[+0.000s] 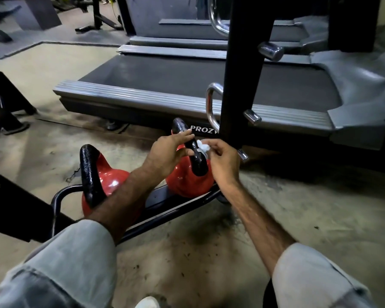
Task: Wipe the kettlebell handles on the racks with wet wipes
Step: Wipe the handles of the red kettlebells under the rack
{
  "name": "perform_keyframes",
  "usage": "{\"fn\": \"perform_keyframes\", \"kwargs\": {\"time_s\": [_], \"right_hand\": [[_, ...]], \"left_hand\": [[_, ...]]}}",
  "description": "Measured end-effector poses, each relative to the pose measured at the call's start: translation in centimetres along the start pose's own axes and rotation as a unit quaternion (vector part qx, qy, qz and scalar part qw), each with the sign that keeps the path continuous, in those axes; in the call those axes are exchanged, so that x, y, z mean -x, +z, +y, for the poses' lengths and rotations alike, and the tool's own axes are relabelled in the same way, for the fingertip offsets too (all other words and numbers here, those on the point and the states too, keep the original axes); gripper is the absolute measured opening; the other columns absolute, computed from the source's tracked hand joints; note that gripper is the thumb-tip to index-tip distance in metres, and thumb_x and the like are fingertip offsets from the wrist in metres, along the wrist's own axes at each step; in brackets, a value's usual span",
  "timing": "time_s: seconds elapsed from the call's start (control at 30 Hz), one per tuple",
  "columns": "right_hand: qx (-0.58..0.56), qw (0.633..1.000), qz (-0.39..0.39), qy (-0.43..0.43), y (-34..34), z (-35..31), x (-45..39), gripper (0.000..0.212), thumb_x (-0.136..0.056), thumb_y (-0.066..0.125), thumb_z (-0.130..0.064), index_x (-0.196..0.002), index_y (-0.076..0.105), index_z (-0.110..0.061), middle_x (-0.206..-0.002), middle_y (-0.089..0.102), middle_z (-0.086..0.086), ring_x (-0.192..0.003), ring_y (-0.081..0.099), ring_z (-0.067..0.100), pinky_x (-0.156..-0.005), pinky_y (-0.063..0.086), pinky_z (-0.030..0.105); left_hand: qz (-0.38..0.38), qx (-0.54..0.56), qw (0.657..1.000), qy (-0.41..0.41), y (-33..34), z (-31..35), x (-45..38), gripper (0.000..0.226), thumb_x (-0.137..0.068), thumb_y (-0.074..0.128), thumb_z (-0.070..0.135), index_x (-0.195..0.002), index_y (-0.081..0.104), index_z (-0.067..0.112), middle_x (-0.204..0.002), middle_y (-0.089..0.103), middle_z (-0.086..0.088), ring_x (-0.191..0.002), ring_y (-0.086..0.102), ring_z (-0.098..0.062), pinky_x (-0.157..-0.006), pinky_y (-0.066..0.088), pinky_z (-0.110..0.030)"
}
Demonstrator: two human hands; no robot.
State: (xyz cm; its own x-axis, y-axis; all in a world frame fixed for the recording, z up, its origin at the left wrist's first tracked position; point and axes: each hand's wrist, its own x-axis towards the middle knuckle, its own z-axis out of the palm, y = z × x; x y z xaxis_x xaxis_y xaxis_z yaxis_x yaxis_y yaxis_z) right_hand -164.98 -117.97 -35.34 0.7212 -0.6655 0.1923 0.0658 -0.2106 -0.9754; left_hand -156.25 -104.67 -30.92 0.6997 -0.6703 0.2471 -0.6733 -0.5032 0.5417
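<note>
Two red kettlebells with black handles sit on a low black rack [60, 194] near the floor. The right kettlebell [187, 183] has its black handle [198, 161] between my hands. My left hand [169, 152] rests against the left side of that handle with its fingers stretched along it. My right hand [222, 161] pinches a small crumpled white wet wipe [202, 146] against the handle's right side. The left kettlebell [113, 178], with its handle [90, 174], stands untouched beside my left forearm.
A black upright post [240, 70] with chrome pegs and loop handles rises just right of my hands. Behind it lies a grey treadmill [187, 78]. A dark bench frame [13, 210] fills the left edge. Worn beige floor [320, 207] spreads to the right.
</note>
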Motion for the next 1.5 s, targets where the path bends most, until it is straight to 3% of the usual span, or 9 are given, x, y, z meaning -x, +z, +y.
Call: {"fn": "perform_keyframes", "kwargs": {"time_s": [0.1,0.23,0.57,0.97,1.07,1.17,1.27,1.37,1.5], "right_hand": [[0.008,0.999,-0.002,-0.042,0.2,0.0,0.9,0.035,-0.087,0.059,-0.003,-0.089,0.07,-0.036,-0.096,0.073,-0.012,-0.098,0.068,0.005,-0.091,0.054,0.032],[0.068,0.993,0.033,-0.095,-1.8,1.9,4.9,0.034,-0.087,0.059,0.005,-0.099,0.072,-0.023,-0.102,0.072,-0.009,-0.1,0.067,0.006,-0.09,0.055,0.034],[0.178,0.94,-0.011,-0.291,-0.8,0.2,3.1,0.022,-0.089,0.059,-0.005,-0.096,0.077,-0.016,-0.105,0.059,0.003,-0.103,0.059,0.016,-0.093,0.049,0.027],[0.249,0.909,-0.031,-0.333,-0.7,0.2,2.9,0.02,-0.09,0.062,-0.004,-0.101,0.075,-0.012,-0.107,0.056,0.012,-0.1,0.057,0.023,-0.089,0.05,0.029],[0.26,0.926,-0.07,-0.263,-1.8,1.5,4.7,0.013,-0.088,0.067,-0.012,-0.099,0.073,-0.014,-0.109,0.058,-0.003,-0.103,0.056,0.012,-0.098,0.046,0.027],[0.31,0.92,-0.075,-0.226,-2.6,2.9,5.8,0.015,-0.085,0.071,-0.027,-0.097,0.066,-0.019,-0.101,0.06,-0.014,-0.098,0.058,0.0,-0.097,0.046,0.036],[0.328,0.901,-0.066,-0.277,-1.5,1.5,4.4,0.03,-0.09,0.059,-0.045,-0.106,0.061,-0.02,-0.1,0.057,-0.013,-0.089,0.054,-0.01,-0.083,0.047,0.023],[0.342,0.889,-0.061,-0.298,-0.1,-0.3,2.2,0.037,-0.092,0.042,-0.036,-0.101,0.071,-0.014,-0.105,0.055,-0.002,-0.095,0.051,0.004,-0.078,0.047,0.025],[0.424,0.844,-0.133,-0.301,-0.5,0.7,2.0,0.039,-0.096,0.034,-0.036,-0.107,0.068,-0.019,-0.113,0.053,0.0,-0.102,0.046,0.014,-0.084,0.047,0.033]], "left_hand": [[-0.036,-0.01,0.999,0.003,-0.3,-0.1,-0.3,0.052,-0.084,0.071,0.022,-0.133,0.057,0.017,-0.152,0.037,-0.005,-0.145,0.024,-0.021,-0.116,0.022,-0.029],[-0.019,0.051,0.998,0.014,-0.6,-0.6,-0.2,0.042,-0.087,0.068,0.011,-0.128,0.061,0.012,-0.149,0.041,-0.01,-0.134,0.038,-0.011,-0.111,0.025,-0.014],[0.037,0.132,0.991,-0.013,0.1,-0.6,0.0,0.034,-0.086,0.067,0.006,-0.121,0.066,0.008,-0.143,0.049,-0.01,-0.131,0.041,-0.007,-0.113,0.028,-0.02],[0.042,0.137,0.989,-0.018,0.0,-1.2,-0.5,0.034,-0.082,0.073,0.013,-0.116,0.07,0.013,-0.139,0.054,-0.005,-0.121,0.047,0.0,-0.102,0.035,-0.006],[0.042,0.15,0.987,-0.025,0.1,-1.3,-0.6,0.033,-0.083,0.073,0.011,-0.115,0.07,0.011,-0.138,0.054,-0.005,-0.122,0.049,-0.003,-0.095,0.033,0.003],[0.047,0.146,0.988,-0.026,0.1,-1.4,-0.7,0.032,-0.082,0.074,0.013,-0.114,0.071,0.013,-0.136,0.056,-0.004,-0.121,0.052,-0.004,-0.096,0.033,0.002],[0.047,0.146,0.988,-0.025,0.1,-1.5,-0.7,0.032,-0.081,0.074,0.014,-0.113,0.072,0.015,-0.135,0.057,-0.004,-0.12,0.052,-0.003,-0.105,0.037,-0.011],[0.046,0.155,0.987,-0.026,0.2,-1.7,-0.8,0.028,-0.085,0.07,0.011,-0.112,0.072,0.016,-0.134,0.058,-0.002,-0.125,0.052,-0.007,-0.111,0.037,-0.026],[0.05,0.159,0.985,-0.031,0.3,-2.0,-0.8,0.031,-0.09,0.06,-0.001,-0.114,0.071,0.016,-0.134,0.059,0.001,-0.126,0.05,-0.005,-0.112,0.037,-0.026]]}}
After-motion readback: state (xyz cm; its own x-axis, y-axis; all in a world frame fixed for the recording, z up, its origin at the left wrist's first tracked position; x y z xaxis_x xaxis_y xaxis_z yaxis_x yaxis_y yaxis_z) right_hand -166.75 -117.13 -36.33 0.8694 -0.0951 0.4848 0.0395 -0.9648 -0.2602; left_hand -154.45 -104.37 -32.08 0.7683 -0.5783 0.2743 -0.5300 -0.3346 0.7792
